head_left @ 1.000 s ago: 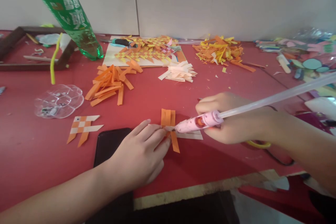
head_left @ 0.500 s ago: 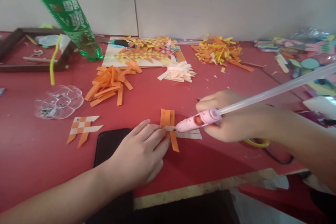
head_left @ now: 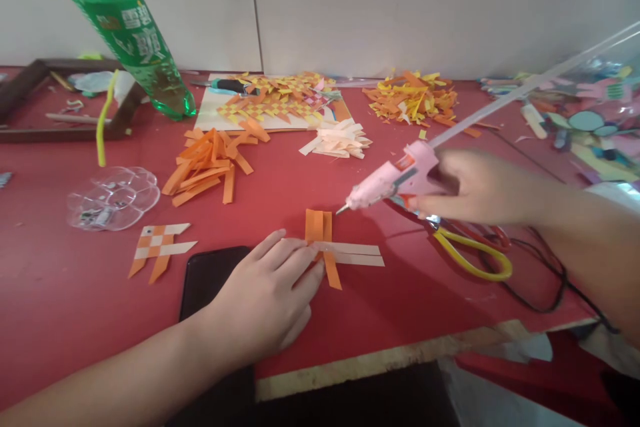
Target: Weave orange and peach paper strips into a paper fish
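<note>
My right hand (head_left: 480, 187) is wrapped round a pink hot glue gun (head_left: 390, 180) with a long clear glue stick in its back. Its metal nozzle points down-left, raised off the paper. Crossed paper strips, orange (head_left: 319, 225) running up and down and pale (head_left: 360, 253) running sideways, lie on the red table. With bent fingers, my left hand (head_left: 273, 287) grips and presses the left end of these strips, hiding that end. To the left lies a woven orange-and-white paper fish (head_left: 159, 244) with a small dark eye.
Under my left forearm is a black phone (head_left: 213, 271). Yellow-handled scissors (head_left: 475, 260) and a black cord (head_left: 540, 307) lie near my right hand. Farther back are orange strips (head_left: 207, 167), pale strips (head_left: 340, 139), a green bottle (head_left: 145, 47), a clear palette (head_left: 115, 200) and a dark frame (head_left: 65, 133).
My right hand has lifted the glue gun up and away from the strips and turned it, uncovering the scissors. The left hand stays in place on the strips.
</note>
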A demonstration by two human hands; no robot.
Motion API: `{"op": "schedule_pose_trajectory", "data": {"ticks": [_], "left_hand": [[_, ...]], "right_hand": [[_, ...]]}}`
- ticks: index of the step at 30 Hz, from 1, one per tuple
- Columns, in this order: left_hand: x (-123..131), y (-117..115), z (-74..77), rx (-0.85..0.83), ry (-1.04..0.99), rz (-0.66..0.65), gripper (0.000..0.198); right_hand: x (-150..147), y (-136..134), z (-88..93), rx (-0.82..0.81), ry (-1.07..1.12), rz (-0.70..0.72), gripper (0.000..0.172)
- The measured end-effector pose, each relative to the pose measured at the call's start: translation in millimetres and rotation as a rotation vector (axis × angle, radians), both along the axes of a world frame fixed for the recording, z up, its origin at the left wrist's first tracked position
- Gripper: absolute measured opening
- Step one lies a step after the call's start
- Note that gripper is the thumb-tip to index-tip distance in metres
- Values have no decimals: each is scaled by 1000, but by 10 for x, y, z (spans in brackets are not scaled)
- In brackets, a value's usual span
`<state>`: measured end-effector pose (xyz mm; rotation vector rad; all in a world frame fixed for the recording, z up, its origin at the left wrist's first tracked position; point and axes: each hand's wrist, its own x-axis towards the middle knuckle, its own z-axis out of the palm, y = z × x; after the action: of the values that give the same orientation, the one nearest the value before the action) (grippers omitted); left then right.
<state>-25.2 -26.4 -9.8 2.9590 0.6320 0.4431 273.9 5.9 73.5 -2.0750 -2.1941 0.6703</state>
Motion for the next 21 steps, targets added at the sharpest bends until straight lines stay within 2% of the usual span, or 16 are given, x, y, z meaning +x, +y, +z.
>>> {"op": "schedule_pose_trajectory", "data": {"ticks": [2,4,7,11,15,18,21], "left_hand": [[-2,3,-2,-8,8,0,32],[-6,8,-6,-21,18,3,32],[-11,14,-17,-30,13,3,32],[-10,11,-23,-17,2,0,31],[-8,9,-18,-2,0,-6,30],[-12,8,-16,-8,7,-6,30],[-12,6,-14,-17,11,0,31]], "right_hand": [[94,7,-63,-18,159,-180,16],[115,-5,-119,-41,259,-312,19],[54,-42,-181,-32,131,-361,23],[-11,-62,-274,6,-107,-231,31],[22,-15,-406,69,-204,-121,33],[56,18,-506,210,-301,9,25],[22,-29,-565,452,-369,118,7]]}}
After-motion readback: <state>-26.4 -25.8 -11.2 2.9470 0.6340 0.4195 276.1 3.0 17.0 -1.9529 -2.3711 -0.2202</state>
